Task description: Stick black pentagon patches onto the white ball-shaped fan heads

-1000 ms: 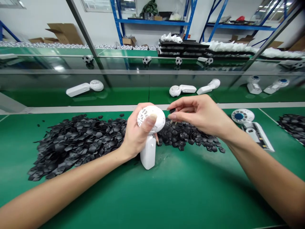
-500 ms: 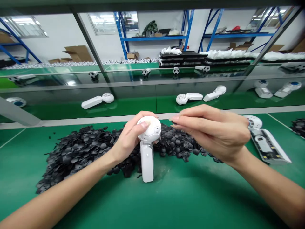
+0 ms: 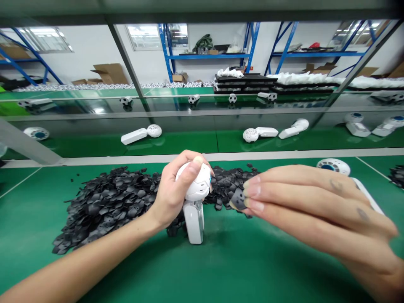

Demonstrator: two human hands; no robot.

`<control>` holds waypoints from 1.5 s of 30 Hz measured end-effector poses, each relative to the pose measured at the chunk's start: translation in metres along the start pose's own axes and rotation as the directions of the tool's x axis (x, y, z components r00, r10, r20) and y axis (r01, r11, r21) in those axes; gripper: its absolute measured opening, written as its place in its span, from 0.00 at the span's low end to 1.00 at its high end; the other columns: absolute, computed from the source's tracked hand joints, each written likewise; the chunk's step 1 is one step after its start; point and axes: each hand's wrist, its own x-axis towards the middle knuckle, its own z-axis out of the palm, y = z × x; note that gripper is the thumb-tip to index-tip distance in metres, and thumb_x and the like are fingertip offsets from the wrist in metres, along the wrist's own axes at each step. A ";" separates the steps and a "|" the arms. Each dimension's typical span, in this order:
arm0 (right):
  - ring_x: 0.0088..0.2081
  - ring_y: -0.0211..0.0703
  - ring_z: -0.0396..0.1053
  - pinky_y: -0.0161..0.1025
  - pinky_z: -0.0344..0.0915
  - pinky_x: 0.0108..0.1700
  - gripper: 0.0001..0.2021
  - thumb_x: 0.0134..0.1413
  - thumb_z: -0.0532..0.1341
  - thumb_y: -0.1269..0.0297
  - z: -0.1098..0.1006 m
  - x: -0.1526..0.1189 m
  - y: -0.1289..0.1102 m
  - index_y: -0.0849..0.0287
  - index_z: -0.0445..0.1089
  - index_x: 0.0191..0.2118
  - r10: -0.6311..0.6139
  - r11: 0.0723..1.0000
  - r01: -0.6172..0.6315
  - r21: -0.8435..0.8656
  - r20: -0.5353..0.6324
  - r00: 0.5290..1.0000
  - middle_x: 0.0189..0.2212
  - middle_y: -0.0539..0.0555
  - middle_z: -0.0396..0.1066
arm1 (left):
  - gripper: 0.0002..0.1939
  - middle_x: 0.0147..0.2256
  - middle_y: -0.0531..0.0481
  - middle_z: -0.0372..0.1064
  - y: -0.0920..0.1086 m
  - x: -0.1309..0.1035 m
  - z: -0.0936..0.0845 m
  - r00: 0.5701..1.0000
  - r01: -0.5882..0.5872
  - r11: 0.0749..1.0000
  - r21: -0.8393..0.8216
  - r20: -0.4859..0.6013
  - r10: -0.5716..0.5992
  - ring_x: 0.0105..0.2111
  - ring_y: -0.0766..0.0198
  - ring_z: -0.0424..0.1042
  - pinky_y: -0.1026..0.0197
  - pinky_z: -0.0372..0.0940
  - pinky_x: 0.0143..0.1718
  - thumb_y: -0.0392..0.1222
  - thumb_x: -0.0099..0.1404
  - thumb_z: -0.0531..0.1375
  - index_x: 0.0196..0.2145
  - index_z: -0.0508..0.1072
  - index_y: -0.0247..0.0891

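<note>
My left hand point(image 3: 166, 195) is closed around the ball-shaped head of a white handheld fan point(image 3: 198, 187), its thumb pressed on top. The fan's rectangular handle points down toward the green table point(image 3: 227, 265). Between the fingertips of my right hand point(image 3: 309, 206) is a small black plastic panel point(image 3: 238, 199) with little holes, held to the right of the fan and apart from it. A large heap of similar black panels point(image 3: 110, 206) spreads behind and left of the fan, continuing behind both hands.
Another white fan point(image 3: 333, 165) lies at the right, partly hidden by my right hand. Beyond the table's pale rail point(image 3: 221, 157), more white fans point(image 3: 261, 133) lie on a green belt. A slanted metal post point(image 3: 30, 141) stands at the left.
My right hand has come closer to the camera and turned, so the black panel now shows. The fan in my left hand has tilted slightly. The whole view has shifted a little.
</note>
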 end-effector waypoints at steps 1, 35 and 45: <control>0.45 0.51 0.84 0.44 0.84 0.49 0.09 0.58 0.74 0.65 0.001 0.001 0.001 0.38 0.84 0.40 -0.077 0.996 0.078 -0.048 0.006 0.997 0.41 0.45 0.84 | 0.20 0.33 0.50 0.76 0.000 -0.002 0.000 0.999 -0.021 1.000 -0.005 -0.024 0.021 0.25 0.64 0.74 0.64 0.69 0.22 0.61 0.72 0.66 0.39 0.76 0.39; 0.40 0.41 0.80 0.31 0.78 0.40 0.04 0.66 0.69 0.65 0.044 0.018 0.021 0.57 0.81 0.43 0.340 0.709 -0.501 0.497 0.381 0.860 0.39 0.53 0.82 | 0.13 0.39 0.48 0.76 -0.002 -0.014 0.003 0.900 -0.421 0.864 0.274 0.011 0.436 0.38 0.57 0.77 0.54 0.73 0.40 0.37 0.62 0.73 0.41 0.75 0.42; 0.69 0.53 0.68 0.43 0.73 0.65 0.51 0.53 0.78 0.63 0.061 0.014 0.031 0.48 0.54 0.77 0.197 0.599 -0.524 0.605 0.524 0.829 0.73 0.57 0.60 | 0.12 0.38 0.50 0.74 0.002 -0.018 0.014 0.915 -0.403 0.890 0.212 0.117 0.387 0.33 0.60 0.74 0.54 0.71 0.34 0.37 0.63 0.71 0.42 0.75 0.43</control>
